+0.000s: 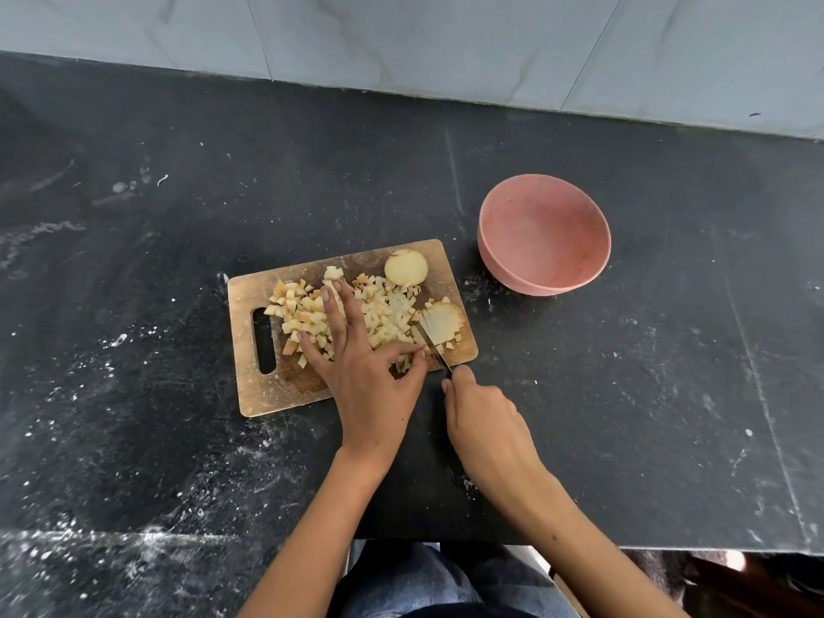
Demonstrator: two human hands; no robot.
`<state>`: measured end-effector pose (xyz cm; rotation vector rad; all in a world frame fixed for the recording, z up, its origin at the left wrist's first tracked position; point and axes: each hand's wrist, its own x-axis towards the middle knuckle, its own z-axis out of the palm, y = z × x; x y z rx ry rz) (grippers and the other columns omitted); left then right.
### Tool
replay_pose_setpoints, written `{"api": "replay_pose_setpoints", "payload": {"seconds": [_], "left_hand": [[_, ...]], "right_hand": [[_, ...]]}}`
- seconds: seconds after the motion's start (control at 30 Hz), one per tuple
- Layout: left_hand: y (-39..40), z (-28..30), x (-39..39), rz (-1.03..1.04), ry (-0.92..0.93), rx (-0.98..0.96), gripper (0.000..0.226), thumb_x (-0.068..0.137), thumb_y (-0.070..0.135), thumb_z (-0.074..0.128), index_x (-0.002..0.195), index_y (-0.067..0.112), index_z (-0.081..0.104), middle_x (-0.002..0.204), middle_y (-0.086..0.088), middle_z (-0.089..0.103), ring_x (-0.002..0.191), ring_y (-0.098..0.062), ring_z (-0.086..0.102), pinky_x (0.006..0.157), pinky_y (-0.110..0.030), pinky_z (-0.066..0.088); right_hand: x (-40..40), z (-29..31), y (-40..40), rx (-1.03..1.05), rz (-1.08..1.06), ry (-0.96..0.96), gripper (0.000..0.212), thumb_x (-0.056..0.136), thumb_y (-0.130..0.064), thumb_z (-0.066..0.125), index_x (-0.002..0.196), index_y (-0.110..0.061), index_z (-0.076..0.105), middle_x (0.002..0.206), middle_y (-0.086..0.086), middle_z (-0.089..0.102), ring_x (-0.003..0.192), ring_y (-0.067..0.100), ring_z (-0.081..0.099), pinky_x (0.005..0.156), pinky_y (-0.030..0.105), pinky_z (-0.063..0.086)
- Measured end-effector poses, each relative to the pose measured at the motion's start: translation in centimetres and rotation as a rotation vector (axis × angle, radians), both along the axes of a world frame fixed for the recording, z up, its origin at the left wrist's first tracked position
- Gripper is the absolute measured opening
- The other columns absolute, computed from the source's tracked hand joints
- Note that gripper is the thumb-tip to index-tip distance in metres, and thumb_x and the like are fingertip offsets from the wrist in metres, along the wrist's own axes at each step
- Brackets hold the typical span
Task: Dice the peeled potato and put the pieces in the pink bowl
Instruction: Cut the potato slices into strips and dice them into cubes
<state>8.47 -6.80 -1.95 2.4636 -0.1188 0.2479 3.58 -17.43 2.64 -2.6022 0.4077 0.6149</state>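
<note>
On a small wooden cutting board (285, 394) at the middle of a dark, flour-speckled counter (624, 394), most of the peeled potato already lies as a heap of small diced pieces (312, 314). Two parts remain undiced: a round slice (406, 268) at the board's far edge, and a slice scored into strips (441, 321) at its right end. The left hand (365, 372) rests flat with straight fingers over the dice, its thumb touching strips near the blade. The right hand (486, 421) is curled around the handle of a knife (434, 345), whose blade meets the strips. The pink bowl (490, 243) stands just beyond the board's right corner and appears empty, so no pieces have been transferred. No brand, label or writing can be read anywhere.
</note>
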Motion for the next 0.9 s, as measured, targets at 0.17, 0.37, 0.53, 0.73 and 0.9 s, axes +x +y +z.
{"api": "replay_pose_setpoints", "payload": {"seconds": [0.17, 0.37, 0.53, 0.73, 0.9], "left_hand": [[-0.2, 0.1, 0.2, 0.014, 0.026, 0.003, 0.008, 0.075, 0.03, 0.078, 0.069, 0.027, 0.073, 0.158, -0.015, 0.015, 0.147, -0.027, -0.003, 0.112, -0.054, -0.01], [-0.4, 0.2, 0.0, 0.027, 0.043, 0.001, 0.009, 0.077, 0.028, 0.076, 0.069, 0.025, 0.073, 0.158, -0.014, 0.015, 0.147, -0.025, -0.006, 0.112, -0.052, -0.014], [-0.4, 0.4, 0.0, 0.021, 0.039, 0.018, 0.009, 0.078, 0.028, 0.075, 0.07, 0.025, 0.073, 0.158, -0.016, 0.015, 0.146, -0.027, -0.006, 0.112, -0.057, -0.01], [-0.5, 0.4, -0.1, 0.028, 0.037, 0.029, 0.009, 0.079, 0.028, 0.075, 0.07, 0.026, 0.073, 0.158, -0.016, 0.015, 0.147, -0.031, -0.002, 0.111, -0.056, -0.011], [-0.6, 0.3, -0.1, 0.018, 0.022, 0.073, 0.009, 0.08, 0.027, 0.073, 0.071, 0.026, 0.072, 0.159, -0.015, 0.011, 0.147, -0.028, -0.009, 0.111, -0.052, -0.015]], "right_hand": [[0.9, -0.9, 0.4, -0.057, 0.007, 0.049, 0.015, 0.102, -0.017, 0.03, 0.114, -0.011, 0.038, 0.104, 0.016, 0.062, 0.096, 0.037, 0.06, 0.065, 0.036, 0.035], [-1.5, -1.0, -0.3, -0.057, -0.006, 0.08, 0.015, 0.104, -0.023, 0.025, 0.089, -0.018, 0.024, 0.094, 0.013, 0.062, 0.086, 0.036, 0.06, 0.062, 0.035, 0.034], [-2.4, -1.2, -0.4, -0.075, 0.006, 0.091, 0.013, 0.102, -0.016, 0.029, 0.091, -0.019, 0.023, 0.094, 0.011, 0.062, 0.086, 0.034, 0.061, 0.062, 0.034, 0.035], [-3.8, -1.4, -0.7, -0.073, -0.013, 0.06, 0.016, 0.103, -0.019, 0.027, 0.088, -0.019, 0.021, 0.084, 0.008, 0.056, 0.07, 0.032, 0.049, 0.061, 0.035, 0.035], [-4.3, -1.1, -0.9, -0.038, -0.028, 0.04, 0.018, 0.104, -0.028, 0.023, 0.089, -0.018, 0.024, 0.084, 0.008, 0.058, 0.07, 0.031, 0.049, 0.061, 0.035, 0.034]]}}
